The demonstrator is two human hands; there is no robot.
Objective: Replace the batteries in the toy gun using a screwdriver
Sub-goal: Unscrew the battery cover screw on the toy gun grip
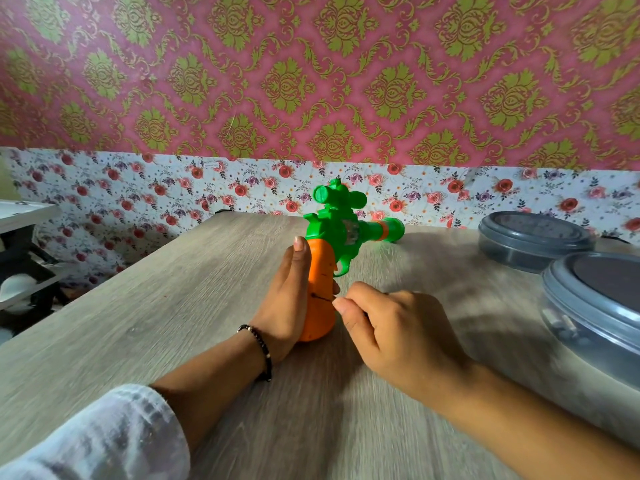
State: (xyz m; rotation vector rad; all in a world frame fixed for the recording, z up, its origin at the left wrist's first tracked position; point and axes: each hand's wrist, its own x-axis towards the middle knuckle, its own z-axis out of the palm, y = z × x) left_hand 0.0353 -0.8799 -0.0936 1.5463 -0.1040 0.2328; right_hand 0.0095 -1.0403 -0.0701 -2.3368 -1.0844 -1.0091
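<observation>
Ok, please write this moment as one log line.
left hand grips toy gun | right hand pinches screwdriver | tip at orange handle

Pink-and-green damask wall [311, 71] above floral strip [138, 188]; grey wood-grain table [173, 289].

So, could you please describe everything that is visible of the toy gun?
The toy gun looks like glossy plastic: green body with a scope on top, green trigger, orange band near the muzzle, orange grip. It rests on the wooden table, grip toward the camera, barrel pointing away to the right. The left hand holds the grip; the right hand puts a thin screwdriver against a dark spot on it.
</observation>
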